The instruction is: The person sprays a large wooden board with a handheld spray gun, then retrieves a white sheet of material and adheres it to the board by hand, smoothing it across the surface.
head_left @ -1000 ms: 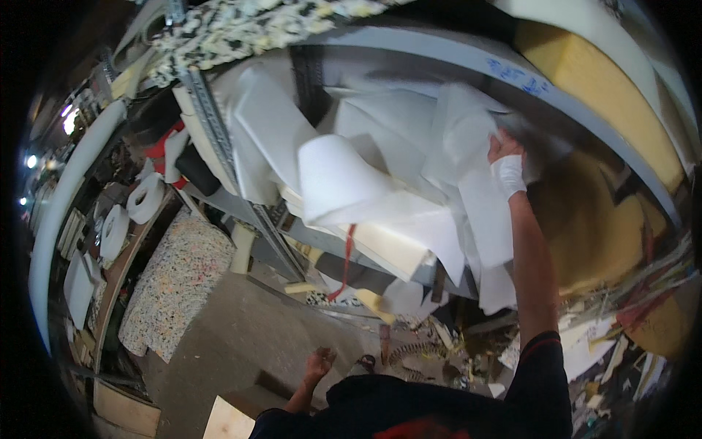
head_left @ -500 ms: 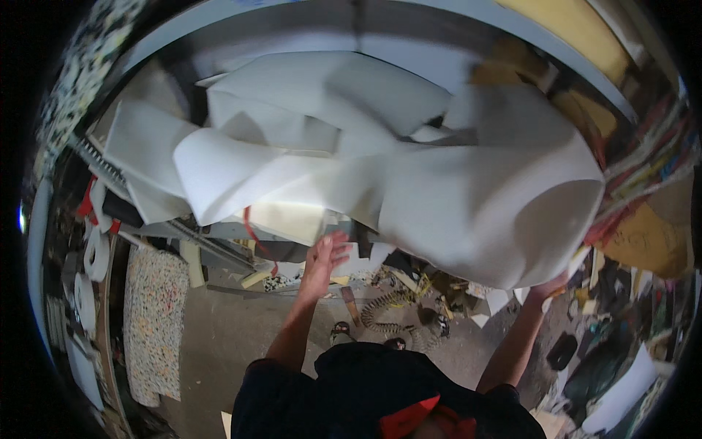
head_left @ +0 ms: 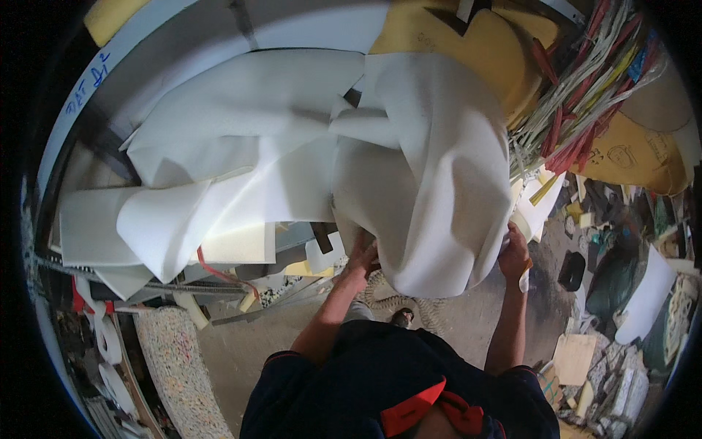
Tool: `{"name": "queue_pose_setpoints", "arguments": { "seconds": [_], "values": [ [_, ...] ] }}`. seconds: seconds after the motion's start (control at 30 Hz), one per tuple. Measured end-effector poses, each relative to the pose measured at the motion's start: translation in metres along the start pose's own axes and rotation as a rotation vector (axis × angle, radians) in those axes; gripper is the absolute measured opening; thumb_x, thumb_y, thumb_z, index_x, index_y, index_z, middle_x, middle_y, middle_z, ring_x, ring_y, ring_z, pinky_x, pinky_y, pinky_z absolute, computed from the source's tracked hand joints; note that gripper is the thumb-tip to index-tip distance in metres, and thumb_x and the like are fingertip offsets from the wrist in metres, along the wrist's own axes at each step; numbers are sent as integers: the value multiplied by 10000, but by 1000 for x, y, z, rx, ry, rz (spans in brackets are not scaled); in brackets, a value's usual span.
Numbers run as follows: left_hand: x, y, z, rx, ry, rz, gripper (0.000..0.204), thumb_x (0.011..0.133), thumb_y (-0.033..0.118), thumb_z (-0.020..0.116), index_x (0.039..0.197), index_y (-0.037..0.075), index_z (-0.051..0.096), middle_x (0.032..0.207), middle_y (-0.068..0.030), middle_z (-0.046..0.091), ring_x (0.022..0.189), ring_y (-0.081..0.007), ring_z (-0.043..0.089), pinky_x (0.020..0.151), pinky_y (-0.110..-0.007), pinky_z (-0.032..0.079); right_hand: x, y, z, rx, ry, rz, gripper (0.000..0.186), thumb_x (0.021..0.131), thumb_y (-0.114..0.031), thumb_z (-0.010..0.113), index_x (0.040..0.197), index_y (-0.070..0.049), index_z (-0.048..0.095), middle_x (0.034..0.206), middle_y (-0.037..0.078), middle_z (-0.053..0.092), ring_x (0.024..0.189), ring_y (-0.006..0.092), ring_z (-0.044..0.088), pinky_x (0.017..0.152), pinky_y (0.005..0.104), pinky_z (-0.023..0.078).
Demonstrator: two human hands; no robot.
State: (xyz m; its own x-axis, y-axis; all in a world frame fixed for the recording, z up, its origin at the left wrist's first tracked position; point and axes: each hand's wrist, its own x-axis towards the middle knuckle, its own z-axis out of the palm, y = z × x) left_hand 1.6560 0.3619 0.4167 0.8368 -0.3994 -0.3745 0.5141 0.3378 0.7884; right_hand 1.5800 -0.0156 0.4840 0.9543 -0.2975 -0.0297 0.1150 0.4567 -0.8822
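A large, soft white foam sheet (head_left: 439, 183) hangs in folds over the front edge of the work surface. My right hand (head_left: 515, 252) is closed on its lower right edge. At the bottom left of the drooping fold, my left hand (head_left: 360, 260) grips the sheet, its fingertips partly hidden behind the material. More white foam sheeting (head_left: 227, 117) lies crumpled and overlapping to the left, one flap hanging forward. Below that flap sits a cream foam block (head_left: 241, 245), with a thin red strap (head_left: 219, 272) beside it.
A bundle of coloured plastic strips (head_left: 578, 95) hangs at the right beside yellow foam pieces (head_left: 468, 55). Speckled foam (head_left: 179, 358) stands at the lower left. Scraps (head_left: 614, 380) litter the right floor; a coiled hose (head_left: 428, 311) lies near my feet.
My left hand, open before, has moved right and taken hold of the sheet. The held part is drawn closer and hangs in narrower folds. My view has shifted right.
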Motion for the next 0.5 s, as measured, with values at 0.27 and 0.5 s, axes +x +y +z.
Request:
{"name": "queue_pose_setpoints", "arguments": {
  "seconds": [0.27, 0.5],
  "values": [
    [0, -6, 15, 333, -706, 34, 867, 867, 342, 757, 1510, 75, 240, 1410, -159, 480, 1269, -292, 498, 1023, -435, 449, -44, -15, 89, -762, -120, 56, 1202, 739, -703, 724, 1558, -31, 157, 1303, 270, 588, 1161, 352, 615, 1005, 481, 465],
    [-7, -3, 10, 651, -971, -79, 624, 946, 254, 665, 1449, 45, 359, 1364, -142, 530, 1248, -249, 527, 1050, -401, 436, -15, 86, 188, -1331, 61, 75, 807, 772, -421, 813, 1410, -69, 468, 1185, 237, 661, 1102, 305, 662, 934, 386, 517]
  ]
}}
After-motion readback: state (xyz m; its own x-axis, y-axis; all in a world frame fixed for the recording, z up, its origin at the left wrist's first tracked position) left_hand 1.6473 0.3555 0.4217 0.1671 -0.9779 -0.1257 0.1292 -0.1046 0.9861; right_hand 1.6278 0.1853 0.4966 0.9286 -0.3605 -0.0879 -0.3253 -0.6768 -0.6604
